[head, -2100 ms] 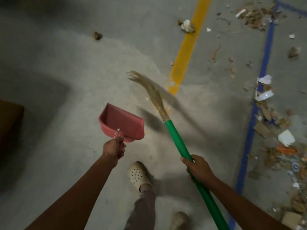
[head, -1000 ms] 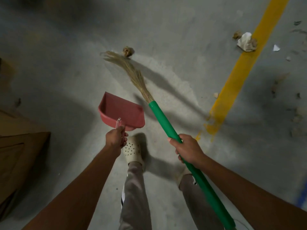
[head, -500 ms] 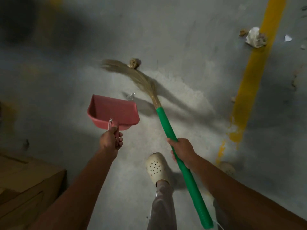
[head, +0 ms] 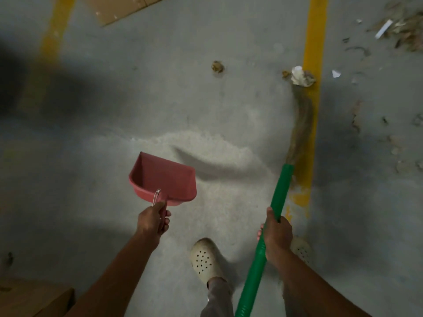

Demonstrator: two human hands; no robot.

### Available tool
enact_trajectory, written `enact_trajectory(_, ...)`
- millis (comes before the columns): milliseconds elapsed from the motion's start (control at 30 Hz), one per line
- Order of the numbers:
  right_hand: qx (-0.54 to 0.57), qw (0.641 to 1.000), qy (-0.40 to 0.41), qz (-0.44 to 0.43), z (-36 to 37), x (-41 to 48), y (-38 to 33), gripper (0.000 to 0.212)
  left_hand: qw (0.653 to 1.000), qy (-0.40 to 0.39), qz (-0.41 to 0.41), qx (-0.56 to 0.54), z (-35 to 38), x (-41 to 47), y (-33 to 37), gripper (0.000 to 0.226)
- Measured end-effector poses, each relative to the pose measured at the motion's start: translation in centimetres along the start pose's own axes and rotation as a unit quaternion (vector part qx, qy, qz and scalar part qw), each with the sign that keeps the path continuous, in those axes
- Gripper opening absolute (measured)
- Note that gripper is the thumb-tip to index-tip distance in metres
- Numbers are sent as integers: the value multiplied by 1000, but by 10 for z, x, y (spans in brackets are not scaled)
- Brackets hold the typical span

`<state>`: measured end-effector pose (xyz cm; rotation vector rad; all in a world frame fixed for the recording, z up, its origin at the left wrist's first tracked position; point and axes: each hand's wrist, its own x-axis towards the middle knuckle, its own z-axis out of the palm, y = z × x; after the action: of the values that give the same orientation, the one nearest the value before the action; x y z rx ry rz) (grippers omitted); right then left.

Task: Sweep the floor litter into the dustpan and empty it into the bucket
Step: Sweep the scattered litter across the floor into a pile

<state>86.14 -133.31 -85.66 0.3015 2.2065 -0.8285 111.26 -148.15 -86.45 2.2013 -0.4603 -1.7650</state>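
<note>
Left hand (head: pixel 152 221) is gripping the thin stem of the dustpan (head: pixel 164 177), fingers curling round it. A wire loop is sticking up at the stem root. The pan is smooth pinkish-red plastic, scoop-shaped with raised side walls. It is sitting just ahead of the knuckles, held clear of the floor (head: pixel 114 110), with its mouth facing forward.

Right hand (head: pixel 275 232) is clamping round the broom (head: pixel 278 195), on its glossy green shaft, which is ribbed lower down. The bristles (head: pixel 299 124), a tan grassy bundle, are blurring and curving along the yellow line (head: pixel 312 30).

Bristle tips are reaching a crumpled white paper wad (head: pixel 299 76) on the line's left edge, well ahead of the right hand. Blur is hiding whether they are touching it. A small brown scrap (head: pixel 217 66) is lying left of the wad, well ahead of the pan.

The floor is rough grey concrete, showing a pale dusty patch between pan and broom. Loose paper shreds (head: pixel 405 26) are lying far right, a flat cardboard sheet (head: pixel 119 5) at the top edge. A cream perforated clog (head: pixel 204 259) is standing between the arms.
</note>
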Motion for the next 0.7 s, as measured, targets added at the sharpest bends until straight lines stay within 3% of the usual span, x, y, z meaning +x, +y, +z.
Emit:
enact_trajectory(100, 9, 999, -32, -26, -18, 3, 3, 37, 1000, -5, -3, 22, 21, -12, -5, 24)
enact_trajectory(267, -84, 986, -128, -67, -48, 18, 29, 37, 999, -11, 1, 53, 59, -35, -17, 22)
enact_trajectory(433, -147, 972, -181, -19, -104, 50, 64, 38, 997, -18, 7, 73, 112, -66, -39, 21)
enact_trajectory(567, -55, 983, -156, 80, -171, 82, 80, 33, 994, -23, 10, 106, 163, -94, -60, 21)
enact_trajectory(700, -11, 993, -49, 106, -246, 132, 75, 42, 990, -43, 6, 135, 218, -120, -75, 21)
